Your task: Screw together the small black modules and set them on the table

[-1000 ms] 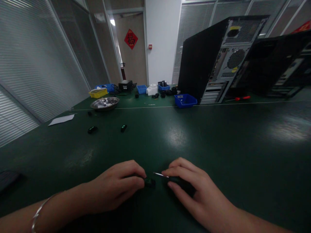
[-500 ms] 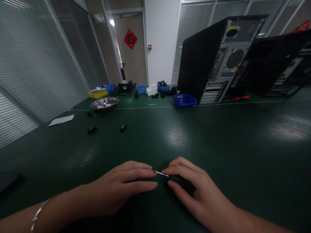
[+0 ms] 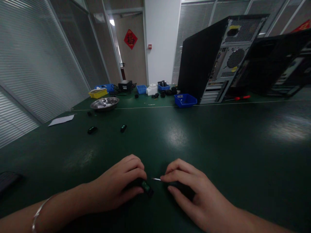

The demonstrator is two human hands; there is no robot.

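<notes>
Small black part (image 3: 146, 187): short and boxy, dark all over save a green patch on the upward face. Sits pinched under the fingertips of the left hand (image 3: 116, 189), with only the right end poking out, angled down and to the right. Lies low over the dark green tabletop (image 3: 184, 136), near the front edge; cannot tell whether resting on it or slightly lifted.

Screwdriver (image 3: 157, 179): thin bright metal shaft, dark handle mostly hidden under the right hand (image 3: 194, 197). Lies nearly level, tip pointing left toward the part. Stops just short of it, with a small gap between tip and green face. Gripped between thumb and forefinger.
</notes>
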